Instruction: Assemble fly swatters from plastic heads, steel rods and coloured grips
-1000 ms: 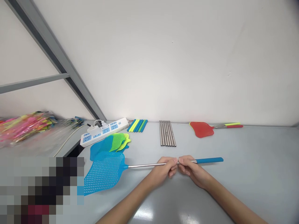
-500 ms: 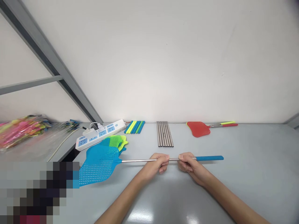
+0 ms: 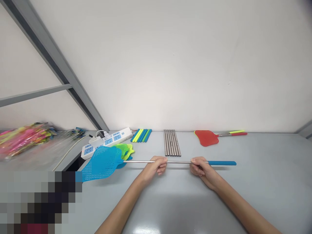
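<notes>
A blue fly swatter with a thin metal rod and a blue handle stretches level across the table in front of me. My left hand is closed around the rod near its middle. Farther right, my right hand grips the rod just left of the blue handle. Bare rod shows between the two hands. Behind the blue head, green and yellow swatter heads lie partly covered. Beyond my hands, several metal tubes lie side by side.
Several blue, yellow and green handles lie beside a white power strip with plugs in it. A red swatter overlaps a yellow one at the back right. Plastic-wrapped colourful items lie far left, near a grey metal frame.
My hands have moved apart along the rod, the left one leftward and the right one slightly right. More bare rod shows between them, and the swatter's head has shifted left and up.
</notes>
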`<control>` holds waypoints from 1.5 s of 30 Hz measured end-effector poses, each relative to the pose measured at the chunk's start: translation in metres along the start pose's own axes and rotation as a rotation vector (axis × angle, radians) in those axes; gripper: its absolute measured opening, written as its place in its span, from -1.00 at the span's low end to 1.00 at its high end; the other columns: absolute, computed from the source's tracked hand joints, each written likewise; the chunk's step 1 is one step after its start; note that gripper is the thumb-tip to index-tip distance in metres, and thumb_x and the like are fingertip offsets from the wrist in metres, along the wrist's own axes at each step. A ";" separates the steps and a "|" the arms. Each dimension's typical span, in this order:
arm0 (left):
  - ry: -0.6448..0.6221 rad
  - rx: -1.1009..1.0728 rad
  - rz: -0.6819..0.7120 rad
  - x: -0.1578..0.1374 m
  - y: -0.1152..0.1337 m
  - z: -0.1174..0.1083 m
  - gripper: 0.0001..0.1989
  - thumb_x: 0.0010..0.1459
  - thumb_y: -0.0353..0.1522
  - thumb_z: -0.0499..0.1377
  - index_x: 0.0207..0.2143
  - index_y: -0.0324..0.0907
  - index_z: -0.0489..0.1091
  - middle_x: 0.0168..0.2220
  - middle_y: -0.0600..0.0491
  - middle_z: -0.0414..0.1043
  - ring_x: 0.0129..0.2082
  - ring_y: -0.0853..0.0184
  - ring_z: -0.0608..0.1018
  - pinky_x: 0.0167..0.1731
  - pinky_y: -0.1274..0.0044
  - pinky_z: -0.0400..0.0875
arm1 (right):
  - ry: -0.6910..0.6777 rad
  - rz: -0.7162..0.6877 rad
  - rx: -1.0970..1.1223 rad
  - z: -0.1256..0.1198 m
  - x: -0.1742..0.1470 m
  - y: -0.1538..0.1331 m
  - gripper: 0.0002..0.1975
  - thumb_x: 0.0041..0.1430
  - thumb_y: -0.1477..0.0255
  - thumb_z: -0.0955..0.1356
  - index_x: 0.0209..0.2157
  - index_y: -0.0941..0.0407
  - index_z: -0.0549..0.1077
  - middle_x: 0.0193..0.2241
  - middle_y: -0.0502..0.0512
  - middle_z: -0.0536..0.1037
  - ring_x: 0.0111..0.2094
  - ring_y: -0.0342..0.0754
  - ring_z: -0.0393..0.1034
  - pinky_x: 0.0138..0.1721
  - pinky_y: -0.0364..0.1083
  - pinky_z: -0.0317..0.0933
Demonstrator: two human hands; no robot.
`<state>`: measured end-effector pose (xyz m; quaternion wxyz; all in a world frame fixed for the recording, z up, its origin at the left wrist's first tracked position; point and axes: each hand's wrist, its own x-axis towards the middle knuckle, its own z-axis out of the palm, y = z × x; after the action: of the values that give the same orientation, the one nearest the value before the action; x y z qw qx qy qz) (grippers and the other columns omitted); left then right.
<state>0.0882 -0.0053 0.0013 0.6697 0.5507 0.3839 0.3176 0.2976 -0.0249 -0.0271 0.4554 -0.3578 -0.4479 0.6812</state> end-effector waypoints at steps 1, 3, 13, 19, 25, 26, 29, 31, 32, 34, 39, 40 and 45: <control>-0.004 -0.006 0.003 0.000 0.000 -0.001 -0.65 0.02 -0.27 -0.02 -0.70 -0.16 -0.09 -0.74 0.25 -0.18 -0.72 0.54 0.02 -0.67 0.60 -0.07 | 0.007 -0.001 -0.002 -0.001 0.000 0.000 -0.64 0.04 0.38 0.22 -0.77 0.13 0.13 -0.84 -0.16 -0.10 -0.70 -0.22 -0.26 -0.59 -0.11 -0.32; -0.005 -0.011 0.013 0.000 0.002 -0.003 -0.65 0.03 -0.28 -0.02 -0.70 -0.16 -0.09 -0.73 0.25 -0.18 -0.72 0.54 0.00 -0.68 0.60 -0.08 | 0.025 -0.004 -0.007 -0.004 0.000 -0.001 -0.64 0.04 0.38 0.22 -0.77 0.13 0.13 -0.84 -0.16 -0.09 -0.70 -0.23 -0.26 -0.59 -0.11 -0.32; 0.011 0.011 0.032 -0.001 0.010 -0.012 -0.66 0.02 -0.30 -0.01 -0.71 -0.17 -0.08 -0.74 0.25 -0.17 -0.72 0.54 0.03 -0.67 0.60 -0.10 | 0.032 -0.043 0.007 -0.014 0.002 -0.005 -0.64 0.04 0.41 0.22 -0.78 0.13 0.15 -0.85 -0.16 -0.09 -0.70 -0.22 -0.25 -0.59 -0.10 -0.33; 0.027 -0.006 0.021 0.003 0.000 -0.008 -0.65 0.03 -0.29 -0.03 -0.71 -0.16 -0.09 -0.75 0.25 -0.18 -0.74 0.54 0.04 -0.68 0.60 -0.08 | 0.043 -0.029 0.054 -0.021 0.003 0.002 -0.63 0.04 0.42 0.22 -0.79 0.14 0.17 -0.87 -0.15 -0.08 -0.71 -0.22 -0.24 -0.60 -0.10 -0.32; 0.082 0.006 0.057 0.005 -0.013 0.002 -0.65 0.04 -0.26 -0.02 -0.71 -0.16 -0.06 -0.76 0.26 -0.15 -0.75 0.54 0.04 -0.69 0.61 -0.03 | 0.043 -0.050 0.121 -0.021 0.005 0.007 -0.61 0.06 0.44 0.19 -0.81 0.13 0.15 -0.88 -0.14 -0.10 -0.72 -0.20 -0.19 -0.59 -0.09 -0.27; 0.084 0.011 0.060 0.005 -0.015 0.003 -0.65 0.04 -0.25 -0.03 -0.70 -0.17 -0.05 -0.76 0.25 -0.12 -0.75 0.54 0.06 -0.69 0.61 -0.03 | 0.039 -0.054 0.127 -0.021 0.005 0.007 -0.61 0.06 0.44 0.19 -0.81 0.13 0.14 -0.88 -0.14 -0.10 -0.72 -0.20 -0.18 -0.59 -0.09 -0.26; 0.086 0.020 0.072 0.004 -0.019 0.006 -0.64 0.06 -0.23 -0.06 -0.71 -0.18 -0.01 -0.77 0.24 -0.08 -0.75 0.53 0.09 -0.68 0.61 -0.02 | 0.030 -0.061 0.138 -0.019 0.004 0.005 -0.61 0.06 0.45 0.19 -0.82 0.13 0.15 -0.88 -0.14 -0.09 -0.72 -0.20 -0.17 -0.59 -0.09 -0.27; 0.098 0.024 0.087 0.003 -0.020 0.007 -0.63 0.07 -0.22 -0.07 -0.71 -0.19 0.00 -0.77 0.23 -0.07 -0.75 0.52 0.11 -0.67 0.60 -0.01 | 0.023 -0.059 0.138 -0.018 0.002 0.004 -0.61 0.06 0.45 0.20 -0.81 0.14 0.18 -0.88 -0.13 -0.07 -0.72 -0.20 -0.16 -0.59 -0.09 -0.27; 0.107 0.028 0.099 0.002 -0.020 0.007 -0.62 0.08 -0.22 -0.07 -0.72 -0.19 0.00 -0.78 0.23 -0.06 -0.75 0.52 0.11 -0.67 0.60 -0.01 | 0.019 -0.056 0.137 -0.017 0.001 0.003 -0.61 0.07 0.45 0.20 -0.80 0.14 0.19 -0.88 -0.13 -0.06 -0.72 -0.20 -0.15 -0.58 -0.09 -0.27; 0.126 0.037 0.121 0.002 -0.020 0.007 -0.61 0.08 -0.21 -0.07 -0.72 -0.19 0.01 -0.78 0.22 -0.06 -0.75 0.52 0.12 -0.67 0.60 0.00 | 0.008 -0.050 0.133 -0.016 0.000 0.002 -0.62 0.07 0.44 0.20 -0.79 0.15 0.22 -0.87 -0.12 -0.04 -0.71 -0.20 -0.14 -0.58 -0.09 -0.27; 0.150 0.017 0.120 0.003 -0.019 0.009 -0.59 0.06 -0.17 -0.06 -0.73 -0.19 0.02 -0.79 0.23 -0.06 -0.77 0.53 0.11 -0.69 0.61 -0.02 | -0.027 -0.053 0.127 -0.017 0.000 0.002 -0.62 0.09 0.42 0.19 -0.76 0.16 0.26 -0.85 -0.11 -0.01 -0.70 -0.20 -0.12 -0.57 -0.09 -0.26; 0.154 0.006 0.111 0.004 -0.019 0.009 -0.59 0.06 -0.15 -0.05 -0.73 -0.18 0.01 -0.80 0.23 -0.06 -0.78 0.53 0.10 -0.70 0.61 -0.03 | -0.034 -0.053 0.124 -0.017 0.000 0.002 -0.63 0.10 0.42 0.19 -0.75 0.16 0.27 -0.85 -0.11 0.00 -0.70 -0.20 -0.12 -0.57 -0.09 -0.27; 0.202 -0.006 0.097 0.005 -0.018 0.010 -0.56 0.02 -0.12 -0.01 -0.74 -0.19 -0.01 -0.81 0.25 -0.08 -0.79 0.55 0.09 -0.70 0.61 -0.05 | -0.051 -0.058 0.068 -0.020 -0.001 0.003 -0.64 0.11 0.41 0.18 -0.72 0.17 0.29 -0.83 -0.10 0.02 -0.68 -0.19 -0.13 -0.57 -0.09 -0.28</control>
<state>0.0996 -0.0099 -0.0164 0.6132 0.5318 0.4213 0.4045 0.3144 -0.0204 -0.0366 0.4751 -0.3115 -0.4464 0.6914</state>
